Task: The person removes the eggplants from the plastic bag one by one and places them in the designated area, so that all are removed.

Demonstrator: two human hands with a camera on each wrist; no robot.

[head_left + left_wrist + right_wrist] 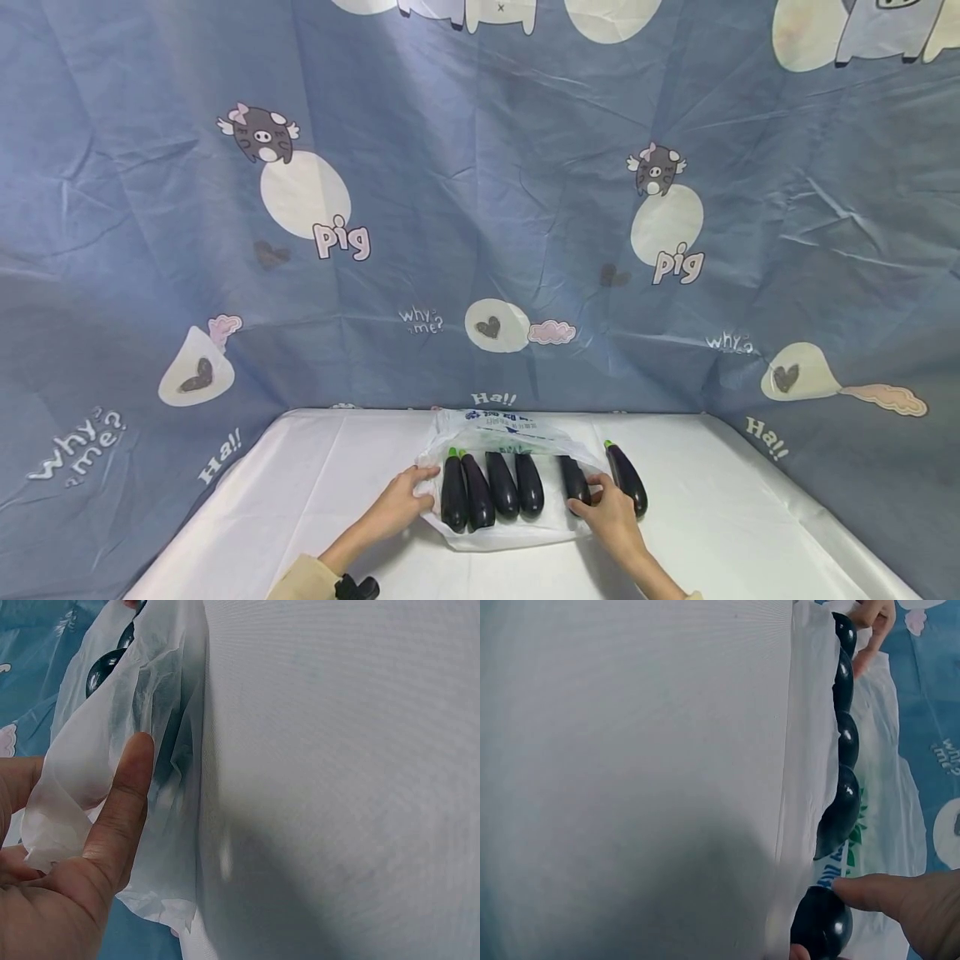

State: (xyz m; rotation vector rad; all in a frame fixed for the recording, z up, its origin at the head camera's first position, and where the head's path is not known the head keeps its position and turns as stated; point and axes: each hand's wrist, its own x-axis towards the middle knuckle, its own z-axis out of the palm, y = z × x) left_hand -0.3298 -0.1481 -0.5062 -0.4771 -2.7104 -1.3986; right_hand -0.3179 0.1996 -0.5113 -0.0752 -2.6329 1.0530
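Note:
A white, translucent plastic bag (517, 540) with printing lies on the table, its mouth spread open. Several dark purple eggplants (454, 496) sit side by side in it, two with green stem ends showing. My left hand (401, 504) holds the bag's left edge; in the left wrist view its thumb (124, 802) lies along the plastic. At the bag's right side, my right hand (609, 517) grips an eggplant (573, 479) between thumb and fingers, apart from the row. The right wrist view shows the rounded end of that eggplant (821, 922).
Another eggplant (627, 479) lies on the table just right of the bag, beyond my right hand. A white cloth covers the table (750, 517). Behind it hangs a blue curtain (480, 208) printed with pigs.

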